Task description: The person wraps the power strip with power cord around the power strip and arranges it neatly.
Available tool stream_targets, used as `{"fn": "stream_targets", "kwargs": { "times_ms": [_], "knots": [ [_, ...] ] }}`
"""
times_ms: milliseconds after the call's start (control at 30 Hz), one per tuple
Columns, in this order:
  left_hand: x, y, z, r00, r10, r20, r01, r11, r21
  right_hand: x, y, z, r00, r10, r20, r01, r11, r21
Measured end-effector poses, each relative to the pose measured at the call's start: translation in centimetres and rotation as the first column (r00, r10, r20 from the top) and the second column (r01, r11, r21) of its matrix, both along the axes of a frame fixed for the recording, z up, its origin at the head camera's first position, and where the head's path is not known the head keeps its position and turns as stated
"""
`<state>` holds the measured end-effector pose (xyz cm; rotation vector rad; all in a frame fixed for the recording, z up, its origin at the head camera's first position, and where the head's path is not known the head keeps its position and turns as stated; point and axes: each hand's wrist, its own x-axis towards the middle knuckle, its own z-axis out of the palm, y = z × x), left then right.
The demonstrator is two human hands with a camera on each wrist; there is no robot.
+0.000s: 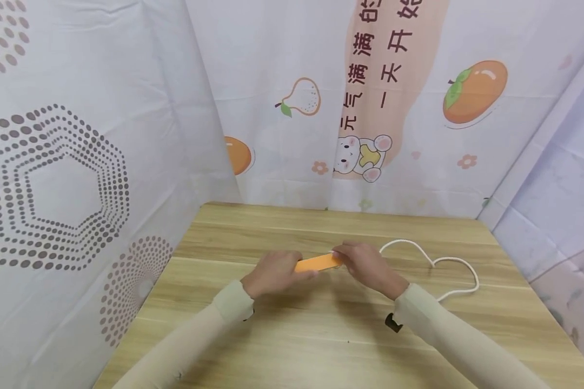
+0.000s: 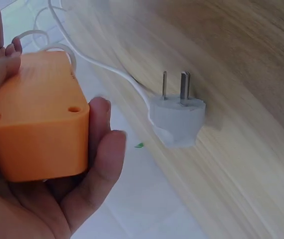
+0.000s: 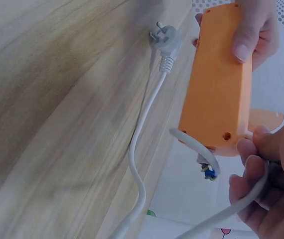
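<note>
My left hand (image 1: pixel 277 270) grips one end of a long orange power-strip housing (image 1: pixel 318 263), raised above the table. The housing has screw holes at its corners, as the left wrist view shows. At its other end is my right hand (image 1: pixel 370 267), its fingertips at the corner. In the right wrist view, this hand holds a white power cord (image 3: pixel 216 216) between curled fingers. Beside that end, small blue and yellow-green wire ends (image 3: pixel 209 173) stick out of a grey piece. A white plug (image 2: pixel 179 119) with metal prongs lies on the table.
The white cord (image 1: pixel 459 259) curves across the wood-grain table (image 1: pixel 321 346) on the right. Printed curtains (image 1: pixel 272 65) close off the back and both sides. A small dark object (image 1: pixel 393 322) shows under the right sleeve.
</note>
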<state>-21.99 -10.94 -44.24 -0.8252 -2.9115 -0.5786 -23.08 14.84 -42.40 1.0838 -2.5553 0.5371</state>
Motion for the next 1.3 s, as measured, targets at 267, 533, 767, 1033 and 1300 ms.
{"fn": "stream_targets", "kwargs": {
  "times_ms": [267, 533, 767, 1033, 1300],
  "knots": [
    [0.3, 0.2, -0.2, 0.986, -0.003, -0.166, -0.002, 1.0, -0.027, 0.0, -0.1, 0.2, 0.996, -0.072, 0.051, 0.078, 0.989, -0.129],
    [0.1, 0.4, -0.5, 0.938, 0.038, -0.343, -0.051, 0.998, -0.027, -0.2, 0.0, 0.3, 0.991, -0.094, 0.093, 0.114, 0.966, -0.231],
    [-0.2, 0.4, -0.3, 0.961, 0.142, -0.236, -0.12, 0.987, 0.107, 0.0, 0.0, 0.1, 0.993, -0.038, 0.107, 0.066, 0.96, -0.273],
    [-0.1, 0.4, 0.0, 0.976, 0.185, -0.114, -0.152, 0.956, 0.25, 0.1, 0.1, -0.6, 0.999, -0.016, 0.041, 0.027, 0.963, -0.267],
    [0.1, 0.2, 0.4, 0.984, 0.118, 0.136, -0.166, 0.889, 0.428, 0.3, 0.4, -0.8, 1.0, -0.006, 0.007, 0.008, 0.958, -0.287]
  ]
}}
